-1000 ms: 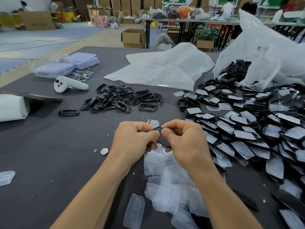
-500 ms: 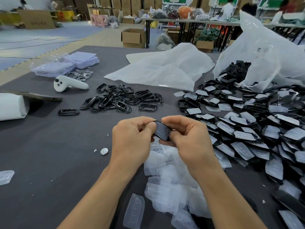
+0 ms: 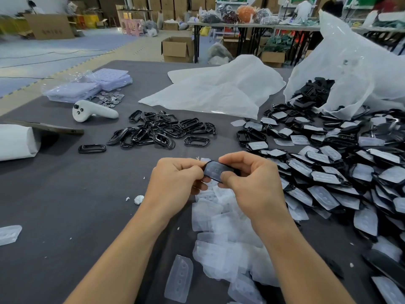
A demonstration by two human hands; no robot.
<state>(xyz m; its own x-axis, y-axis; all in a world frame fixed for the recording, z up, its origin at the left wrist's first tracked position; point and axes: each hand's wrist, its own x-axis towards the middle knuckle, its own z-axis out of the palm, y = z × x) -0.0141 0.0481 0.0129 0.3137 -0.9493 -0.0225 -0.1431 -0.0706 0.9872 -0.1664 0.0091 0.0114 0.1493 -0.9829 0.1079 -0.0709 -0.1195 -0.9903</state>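
Both my hands hold one small black frame with a translucent insert (image 3: 215,171) above the grey table (image 3: 65,216). My left hand (image 3: 175,183) pinches its left end, fingers curled. My right hand (image 3: 252,183) grips its right end, thumb under and fingers over the top. The insert's face is turned toward me. Under my hands lies a heap of loose translucent inserts (image 3: 225,233).
Several bare black frames (image 3: 162,131) lie behind my hands. A big heap of frames with inserts (image 3: 339,167) fills the right, spilling from a white plastic bag (image 3: 350,69). A white controller (image 3: 94,110), round metal discs (image 3: 109,98), a single disc (image 3: 138,199) and a flat bag (image 3: 214,91) also lie here.
The part has turned between my hands from edge-on to its flat face showing. Both hands rose slightly and kept their hold.
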